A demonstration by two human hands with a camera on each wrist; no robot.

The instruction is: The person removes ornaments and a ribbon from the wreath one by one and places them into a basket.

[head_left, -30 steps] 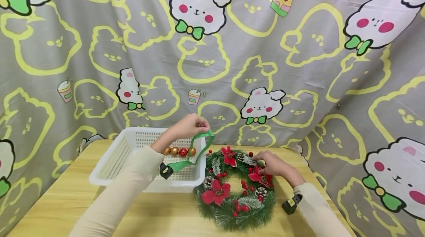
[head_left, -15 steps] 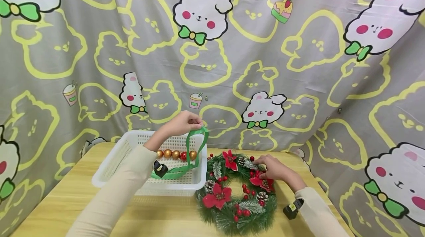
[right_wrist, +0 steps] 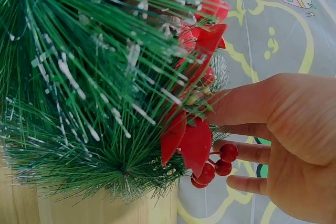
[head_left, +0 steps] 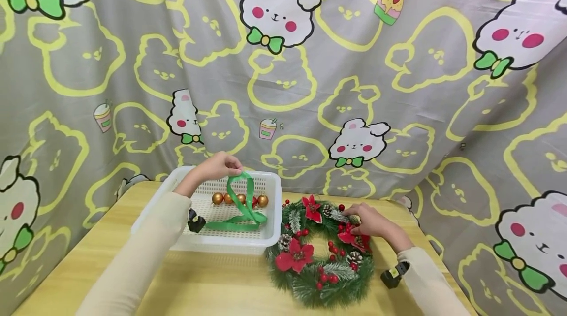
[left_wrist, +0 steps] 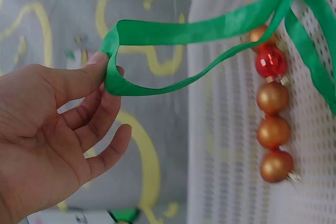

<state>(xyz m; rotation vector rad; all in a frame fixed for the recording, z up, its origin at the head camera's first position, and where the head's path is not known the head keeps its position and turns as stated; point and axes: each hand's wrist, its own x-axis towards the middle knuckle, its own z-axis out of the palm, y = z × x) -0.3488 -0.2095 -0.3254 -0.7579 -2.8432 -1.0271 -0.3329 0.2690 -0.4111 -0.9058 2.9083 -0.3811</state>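
In the head view my left hand (head_left: 220, 166) is raised above the white basket's far side. Its thumb and fingertips pinch a green ribbon (left_wrist: 220, 27), which hangs in a loop; the rest of the ribbon lies in the basket. My right hand (head_left: 372, 220) holds the far right part of a Christmas wreath (head_left: 328, 286), thumb and fingers around foliage beside a red poinsettia (right_wrist: 197, 142); the fingertips are partly hidden. Red berries (right_wrist: 207, 171), pinecones and frosted sprigs decorate the wreath, which lies flat on the table.
The white plastic basket (head_left: 277, 207) stands left of the wreath. A row of gold and red baubles (left_wrist: 273, 98) lies inside it. Both rest on a wooden table (head_left: 212, 286), with a patterned grey curtain (head_left: 292, 79) behind.
My left hand has moved left with the ribbon, drawing the loop back over the basket. My right hand stays at the same part of the wreath.
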